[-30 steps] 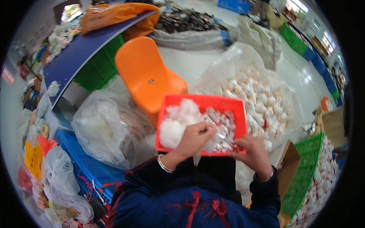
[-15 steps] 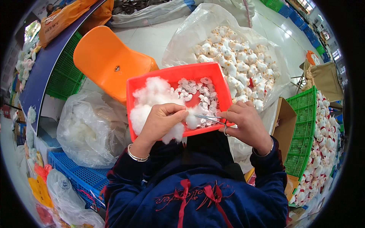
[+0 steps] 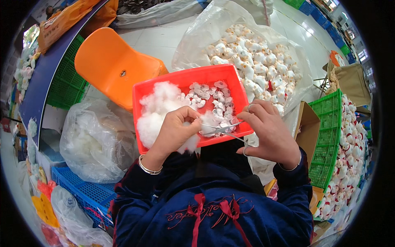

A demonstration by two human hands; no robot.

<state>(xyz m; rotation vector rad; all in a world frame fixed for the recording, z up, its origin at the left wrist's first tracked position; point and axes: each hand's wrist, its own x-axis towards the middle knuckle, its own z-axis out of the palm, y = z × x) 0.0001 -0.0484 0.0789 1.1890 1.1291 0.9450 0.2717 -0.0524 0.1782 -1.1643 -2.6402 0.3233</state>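
A red plastic tub [image 3: 189, 74] sits in front of my body, with a heap of fluffy white stuffing [image 3: 158, 105] on its left side. Small whitish pieces [image 3: 224, 108] are scattered on its right side. My left hand [image 3: 175, 129] is pinched at the tub's near side; what sits between its fingertips is too small to make out. Beside those fingertips is a tuft of stuffing [image 3: 209, 119]. In my right hand [image 3: 269, 133] is a pair of metal scissors [image 3: 222, 130], fingers at the handles, blades spread and pointing toward my left hand.
Beyond the tub stands an orange chair [image 3: 119, 70]. A big clear bag of white plush pieces [image 3: 263, 66] lies at the far right. Green crates [image 3: 325, 140] stand on the right. To the left are a plastic bag [image 3: 96, 142] and a blue crate [image 3: 86, 187].
The scissors' blades and handles have spread apart, and my right hand's fingers have opened wider. My left hand keeps its pinch in nearly the same place.
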